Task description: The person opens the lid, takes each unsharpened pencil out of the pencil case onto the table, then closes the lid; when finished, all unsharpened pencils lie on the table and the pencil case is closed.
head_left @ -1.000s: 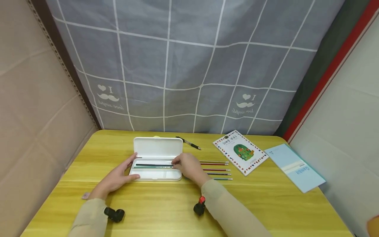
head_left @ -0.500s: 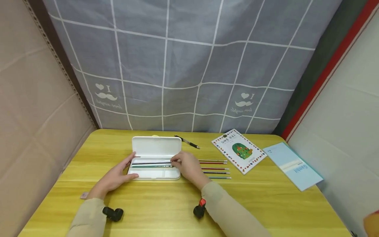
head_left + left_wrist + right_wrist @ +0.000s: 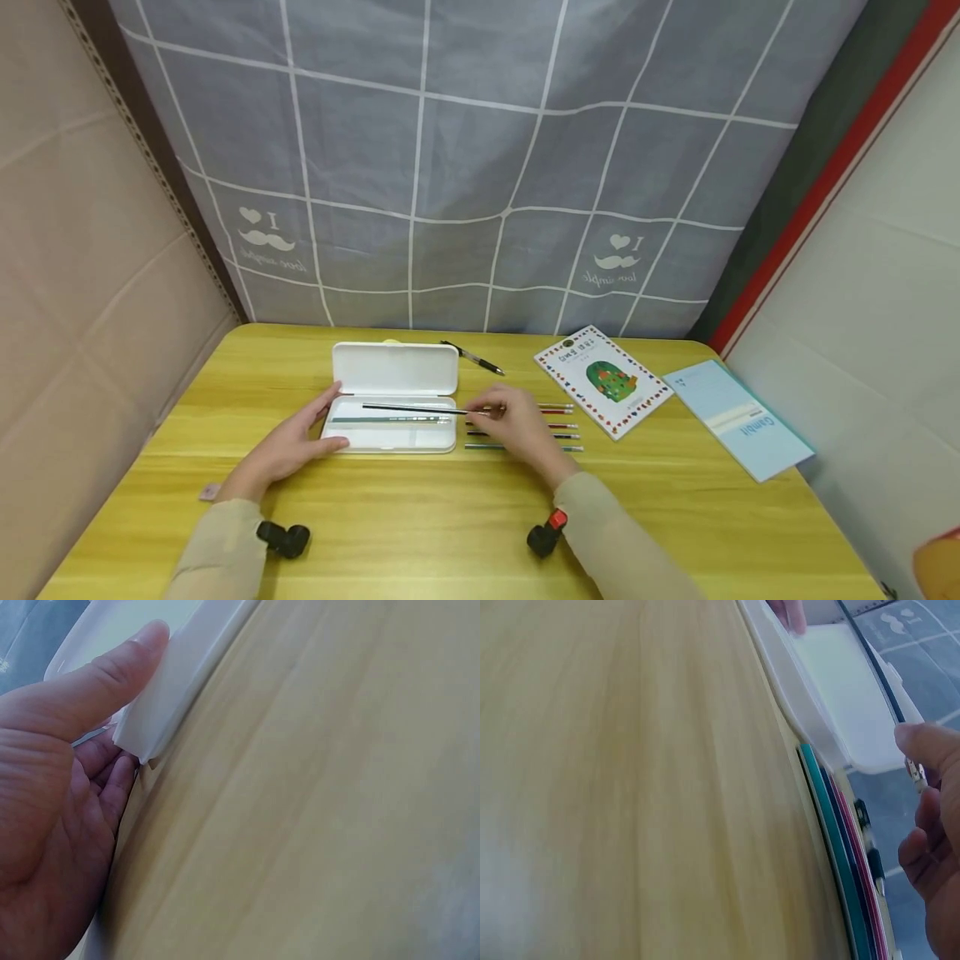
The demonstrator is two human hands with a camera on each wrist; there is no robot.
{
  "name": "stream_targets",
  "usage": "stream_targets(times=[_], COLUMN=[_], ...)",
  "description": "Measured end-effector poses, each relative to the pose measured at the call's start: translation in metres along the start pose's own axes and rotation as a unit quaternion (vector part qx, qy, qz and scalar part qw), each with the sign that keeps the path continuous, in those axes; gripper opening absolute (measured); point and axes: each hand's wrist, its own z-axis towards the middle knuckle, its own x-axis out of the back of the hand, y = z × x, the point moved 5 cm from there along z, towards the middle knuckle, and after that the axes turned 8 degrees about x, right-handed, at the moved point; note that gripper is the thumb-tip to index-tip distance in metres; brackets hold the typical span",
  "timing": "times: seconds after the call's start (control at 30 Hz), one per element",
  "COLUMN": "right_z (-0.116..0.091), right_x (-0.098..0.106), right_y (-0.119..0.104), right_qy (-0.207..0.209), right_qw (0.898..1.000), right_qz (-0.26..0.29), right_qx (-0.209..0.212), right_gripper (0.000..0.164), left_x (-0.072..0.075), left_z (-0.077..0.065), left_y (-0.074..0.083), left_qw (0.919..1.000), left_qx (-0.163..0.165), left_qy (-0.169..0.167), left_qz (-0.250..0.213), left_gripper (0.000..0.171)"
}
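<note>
A white pencil case (image 3: 360, 443) lies open on the table, its lid (image 3: 394, 368) raised at the back. My left hand (image 3: 288, 446) grips the case's left end, thumb at the front corner and fingers round the side. Just right of the case, my right hand (image 3: 521, 427) pinches a dark pencil (image 3: 412, 408) near its end between thumb and fingers. That pencil reaches leftward over the tray. A pale green pencil (image 3: 375, 420) lies inside the case. In the right wrist view, the thumb (image 3: 924, 746) presses near the held pencil's metal-banded end.
Several pencils lie in a row right of the case, a green one (image 3: 487, 447) nearest, partly under my right hand. Behind them is a black pen (image 3: 480, 362). A white booklet (image 3: 603, 383) and a light blue notebook (image 3: 738, 421) lie at the right. A grey curtain (image 3: 465, 167) hangs behind.
My right hand has moved right, drawing the dark pencil from its place in the case until it extends past the right edge. The left hand keeps its grip on the case.
</note>
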Motion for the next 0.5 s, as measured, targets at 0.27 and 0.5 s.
stream_targets(times=[0.27, 0.5], right_z=[-0.025, -0.051], right_x=[0.034, 0.06], right_y=[0.016, 0.024], right_qy=[0.013, 0.043], right_qw=[0.998, 0.996], right_qz=[0.057, 0.075], right_qx=[-0.003, 0.028], right_gripper=[0.013, 0.015], left_x=[-0.001, 0.0], left_z=[0.001, 0.0], left_y=[0.001, 0.001], left_qw=[1.0, 1.0], left_qx=[-0.005, -0.003], left_qy=[-0.005, -0.004], left_qz=[-0.005, 0.0], left_gripper=[0.098, 0.098])
